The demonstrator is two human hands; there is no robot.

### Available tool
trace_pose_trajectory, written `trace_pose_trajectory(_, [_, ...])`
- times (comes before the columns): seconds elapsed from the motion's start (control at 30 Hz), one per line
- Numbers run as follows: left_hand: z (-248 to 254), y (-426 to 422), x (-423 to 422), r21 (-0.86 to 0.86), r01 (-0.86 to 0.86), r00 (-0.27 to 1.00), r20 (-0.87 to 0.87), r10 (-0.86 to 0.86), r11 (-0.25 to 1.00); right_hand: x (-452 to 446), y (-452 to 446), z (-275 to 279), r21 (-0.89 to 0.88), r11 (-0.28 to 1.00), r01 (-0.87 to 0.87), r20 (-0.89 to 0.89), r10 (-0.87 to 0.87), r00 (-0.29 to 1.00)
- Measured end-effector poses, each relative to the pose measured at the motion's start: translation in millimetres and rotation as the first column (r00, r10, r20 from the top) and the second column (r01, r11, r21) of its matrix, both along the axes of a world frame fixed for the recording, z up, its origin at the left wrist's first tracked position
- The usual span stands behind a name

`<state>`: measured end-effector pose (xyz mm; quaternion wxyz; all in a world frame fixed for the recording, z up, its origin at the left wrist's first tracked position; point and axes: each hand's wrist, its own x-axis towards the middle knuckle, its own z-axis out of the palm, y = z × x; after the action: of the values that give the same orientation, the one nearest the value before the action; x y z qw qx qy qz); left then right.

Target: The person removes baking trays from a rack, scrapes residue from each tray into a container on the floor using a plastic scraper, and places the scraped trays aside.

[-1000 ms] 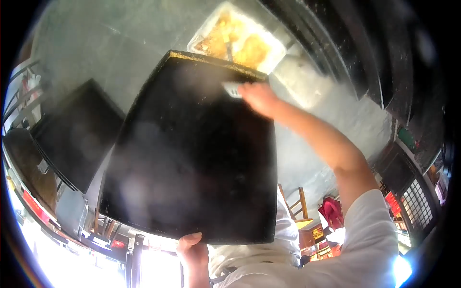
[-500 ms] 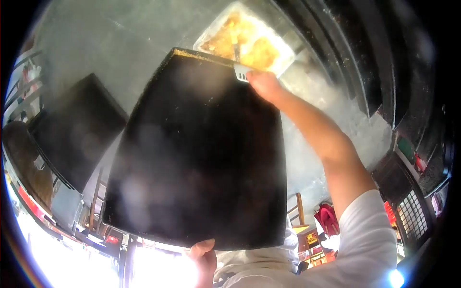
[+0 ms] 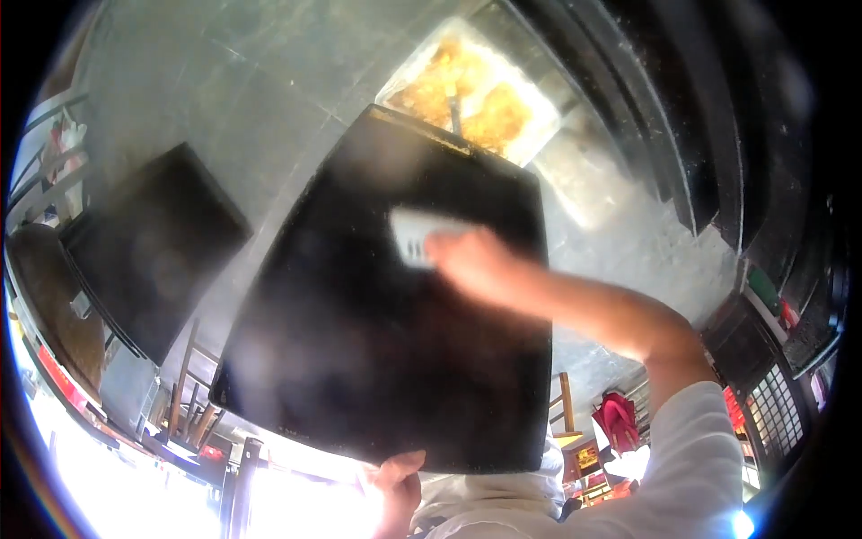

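Widest of all, the grey floor (image 3: 260,67) is stretching beyond everything else. Over it, the large black board (image 3: 377,359) is filling the middle, its near edge lying against the person's light clothing and a worn yellowish strip running along its far edge. Several long dark boards (image 3: 664,117) are lying side by side past the board's far right corner, and a second black panel (image 3: 157,242) is standing out past its left edge. Just beyond the far edge, a pale tray (image 3: 546,121) is sitting on the floor, holding a yellow-orange mass (image 3: 494,117), with the board hiding its nearest part. A pinkish-red bag (image 3: 616,418) is showing beyond the near right corner. The right hand (image 3: 476,260), blurred, is reaching in across the right edge with its fingers closed, gripping a white slotted scraper. The left hand (image 3: 398,481) is pinching the near edge, thumb on top, most of its other fingers being hidden. That white slotted scraper (image 3: 409,235) is lying flat-looking over the board's far half, nearer the far edge than the near one; whether it is touching the surface cannot be told. Smallest, a dark handle (image 3: 455,117) is sticking up from the tray.
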<state>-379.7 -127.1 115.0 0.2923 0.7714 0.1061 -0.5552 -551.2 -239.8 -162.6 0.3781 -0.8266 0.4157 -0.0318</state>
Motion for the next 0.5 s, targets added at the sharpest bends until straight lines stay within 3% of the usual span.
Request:
trace_pose_trajectory(0.07, [3.9,3.2,-0.6,-0.098,-0.033,0.998,-0.061,0.027,0.995,-8.7,-35.6,-60.3,0.288,0.944,0.163,-0.144,-0.126,0.982])
trace_pose_trajectory(0.1, [5.4,8.9,1.0,-0.140,-0.022,0.995,-0.100,0.007,0.990,-14.4,-62.3,-72.6,0.443,0.831,0.338,-0.226,-0.262,0.938])
trace_pose_trajectory(0.13, [5.4,16.1,2.4,-0.182,-0.008,0.992,-0.126,-0.016,0.983,-24.2,-75.2,-94.8,0.360,0.873,0.330,-0.307,-0.223,0.925])
trace_pose_trajectory(0.17, [2.2,8.1,-3.4,-0.168,-0.032,0.997,-0.078,0.019,0.985,-35.6,-73.7,-140.0,0.145,0.982,0.121,-0.318,-0.070,0.946])
trace_pose_trajectory(0.2, [0.1,-7.1,-13.4,-0.155,-0.056,0.998,-0.030,0.052,0.986,-34.5,-74.8,-147.9,0.129,0.989,0.076,-0.342,-0.028,0.939])
trace_pose_trajectory(0.37, [3.2,-14.3,-15.1,-0.043,0.025,0.999,0.039,-0.023,0.999,-41.0,-79.1,-125.9,0.095,0.979,0.182,-0.385,-0.133,0.914])
trace_pose_trajectory(0.47, [0.5,-20.2,-21.2,-0.092,-0.086,0.996,0.017,0.088,0.992,-36.2,-72.4,-93.4,0.355,0.907,0.226,-0.247,-0.142,0.958])
trace_pose_trajectory(0.5, [3.7,-20.4,-21.9,-0.091,-0.085,0.996,0.007,0.086,0.992,-27.4,-77.7,-65.4,0.336,0.940,0.064,-0.256,0.025,0.966])
